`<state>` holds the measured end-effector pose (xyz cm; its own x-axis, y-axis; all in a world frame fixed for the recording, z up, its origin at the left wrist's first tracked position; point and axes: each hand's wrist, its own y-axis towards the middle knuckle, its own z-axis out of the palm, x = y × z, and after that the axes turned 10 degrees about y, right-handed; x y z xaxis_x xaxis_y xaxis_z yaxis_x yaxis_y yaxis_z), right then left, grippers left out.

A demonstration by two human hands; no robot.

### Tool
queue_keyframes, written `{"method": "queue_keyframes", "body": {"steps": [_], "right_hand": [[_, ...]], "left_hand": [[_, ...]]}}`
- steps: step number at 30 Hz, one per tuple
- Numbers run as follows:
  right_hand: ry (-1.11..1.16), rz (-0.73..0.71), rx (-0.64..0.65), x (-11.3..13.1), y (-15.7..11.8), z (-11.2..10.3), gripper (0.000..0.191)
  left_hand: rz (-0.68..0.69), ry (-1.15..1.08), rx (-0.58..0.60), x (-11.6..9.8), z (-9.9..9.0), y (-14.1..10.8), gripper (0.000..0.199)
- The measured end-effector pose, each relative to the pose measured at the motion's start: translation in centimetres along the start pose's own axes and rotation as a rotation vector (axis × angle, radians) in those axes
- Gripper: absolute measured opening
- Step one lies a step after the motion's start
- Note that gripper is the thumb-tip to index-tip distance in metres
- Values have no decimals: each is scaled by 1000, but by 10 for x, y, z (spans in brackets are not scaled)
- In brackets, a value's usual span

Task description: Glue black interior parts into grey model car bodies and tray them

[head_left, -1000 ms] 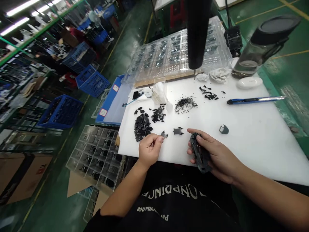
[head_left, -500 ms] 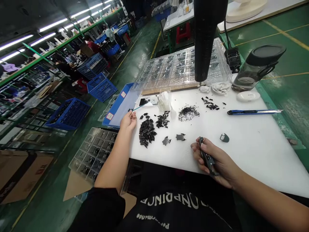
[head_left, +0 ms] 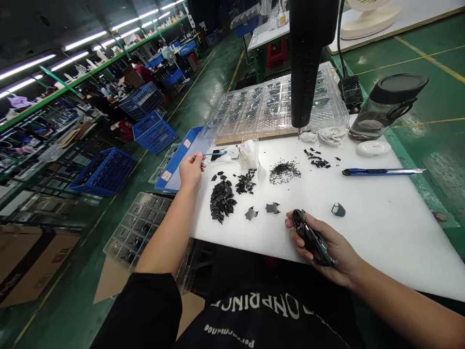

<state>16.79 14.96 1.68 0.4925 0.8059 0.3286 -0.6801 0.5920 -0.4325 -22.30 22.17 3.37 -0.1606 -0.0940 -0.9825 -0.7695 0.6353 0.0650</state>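
My left hand is at the left edge of the white work surface, pinching a thin blue stick. The stick points right, towards a small clear box with white material in it. In my right hand lies a glossy black moulded plastic part, with fingers and thumb closed round it above the front edge. Two small grey clips rest to its left, and a curved dark piece lies to its right. Near my left hand is a heap of black plastic pieces.
An electric screwdriver hangs over the table. Tiny screws lie beneath it. A blue utility knife, a water bottle and a white case are on the right. A compartment tray stands behind, a blue bin at left.
My left hand has moved slightly up and turned, so the blue stick is now nearly level. My right hand has turned the black part, showing more of its glossy face.
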Motion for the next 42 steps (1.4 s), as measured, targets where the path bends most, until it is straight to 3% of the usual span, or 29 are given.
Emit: {"method": "queue_keyframes", "body": {"steps": [5,8,13,16,19,24,27,33,38,42], "right_hand": [[-33,-4,10,-1,3,-2,26],[-42,-7,10,-2,3,-4,29],[-53,0,9,-2,2,-3,32],[-72,-7,9,-1,2,0,33],[-82,-14,4,0,2,0,35],[-83,-28,8,-2,2,-2,35],[-84,-34,13,-3,3,-2,35],[-95,-31,21,-2,2,-2,34],[-94,-23,11,-2,2,0,34],[-95,-20,11,-1,1,0,34]], "left_hand": [[-100,128,-14,18,-5,10,13],[-88,269,-16,29,-12,11,17],[183,575,-12,28,-16,0,12],[375,790,143,21,-2,5,10],[483,980,280,17,17,17,10],[586,1189,352,21,27,25,11],[649,1223,400,23,20,20,19],[697,1133,613,18,1,14,25],[577,1020,548,16,-1,12,38],[439,882,539,10,1,12,26]]}}
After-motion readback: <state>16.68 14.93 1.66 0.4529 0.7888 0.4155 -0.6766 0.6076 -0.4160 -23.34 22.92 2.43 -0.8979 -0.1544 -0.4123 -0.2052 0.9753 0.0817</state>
